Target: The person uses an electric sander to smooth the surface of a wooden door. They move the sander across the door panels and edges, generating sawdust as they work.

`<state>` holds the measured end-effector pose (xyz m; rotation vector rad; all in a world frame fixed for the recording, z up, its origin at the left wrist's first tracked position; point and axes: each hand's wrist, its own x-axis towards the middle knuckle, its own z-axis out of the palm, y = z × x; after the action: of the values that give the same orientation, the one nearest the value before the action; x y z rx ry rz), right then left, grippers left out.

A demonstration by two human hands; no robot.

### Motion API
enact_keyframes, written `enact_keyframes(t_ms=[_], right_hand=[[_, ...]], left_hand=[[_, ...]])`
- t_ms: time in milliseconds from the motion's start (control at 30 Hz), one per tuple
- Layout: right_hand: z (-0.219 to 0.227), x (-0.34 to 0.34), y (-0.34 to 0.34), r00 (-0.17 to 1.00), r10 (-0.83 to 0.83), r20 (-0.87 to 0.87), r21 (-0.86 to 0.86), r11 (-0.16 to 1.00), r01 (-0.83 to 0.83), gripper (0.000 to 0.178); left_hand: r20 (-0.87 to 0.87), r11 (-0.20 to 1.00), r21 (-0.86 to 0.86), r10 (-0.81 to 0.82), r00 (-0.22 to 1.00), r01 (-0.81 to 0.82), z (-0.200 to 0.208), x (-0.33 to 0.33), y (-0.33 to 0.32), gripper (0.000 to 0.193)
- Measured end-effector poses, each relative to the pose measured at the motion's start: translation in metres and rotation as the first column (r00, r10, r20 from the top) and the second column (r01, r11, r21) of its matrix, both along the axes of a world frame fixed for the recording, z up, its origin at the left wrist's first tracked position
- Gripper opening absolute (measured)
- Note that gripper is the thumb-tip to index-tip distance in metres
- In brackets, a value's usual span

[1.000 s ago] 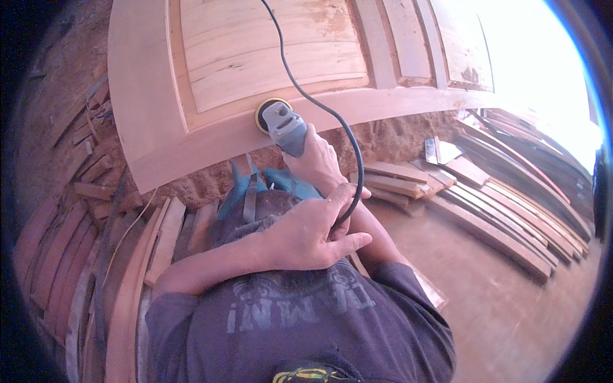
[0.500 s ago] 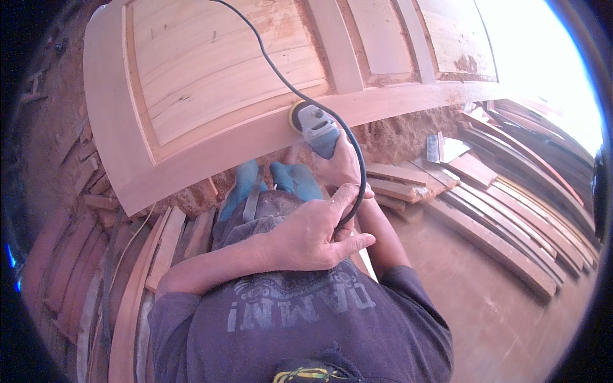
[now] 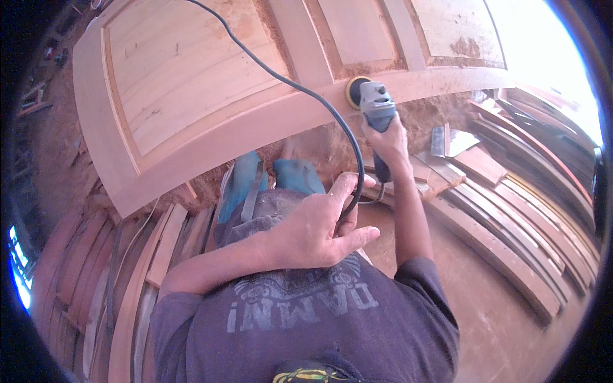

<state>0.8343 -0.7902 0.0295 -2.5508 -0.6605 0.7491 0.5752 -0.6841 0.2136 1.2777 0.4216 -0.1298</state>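
Note:
My right hand [image 3: 391, 139] grips a grey and blue angle grinder [image 3: 378, 105] around its body. Its round sanding disc [image 3: 355, 91], dark with a yellow rim, rests at the near rail of a pale wooden panelled door [image 3: 255, 132]. Whether the disc turns, I cannot tell. A dark power cord [image 3: 348, 124] runs across the door from the far left and loops down to my left hand [image 3: 313, 230]. That hand is held in front of my chest, its fingers hooked round the cord, the thumb pointing out to the right.
Wooden boards [image 3: 498, 255] lie stacked on the floor to the right, and more planks [image 3: 153, 255] lie at the left. A heap of reddish sawdust [image 3: 434, 118] lies beneath the door's near edge. Shavings [image 3: 465, 46] rest on a far panel.
My right hand has carried the grinder rightward along the near rail, with the arm stretched further out. My left hand stays by my chest with the cord. The view has shifted slightly.

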Motion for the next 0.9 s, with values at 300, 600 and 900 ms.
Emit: enact_keyframes(t_ms=[300,600,900], right_hand=[[-0.012,0.012,-0.044,0.987,-0.116,-0.107,0.272,0.952,0.141,0.068],[0.024,-0.181,0.023,0.922,0.314,-0.225,0.103,0.949,-0.298,0.061],[0.018,-0.274,0.061,0.83,0.541,-0.139,0.128,0.84,-0.527,0.052]], left_hand=[[0.079,0.977,0.174,-0.14,0.987,0.124,0.0,-0.009,-0.018,0.078],[0.113,0.941,0.152,-0.321,0.94,0.303,0.008,-0.051,-0.023,0.075],[0.202,0.978,0.197,-0.11,0.973,0.07,-0.014,-0.098,-0.032,0.078]])
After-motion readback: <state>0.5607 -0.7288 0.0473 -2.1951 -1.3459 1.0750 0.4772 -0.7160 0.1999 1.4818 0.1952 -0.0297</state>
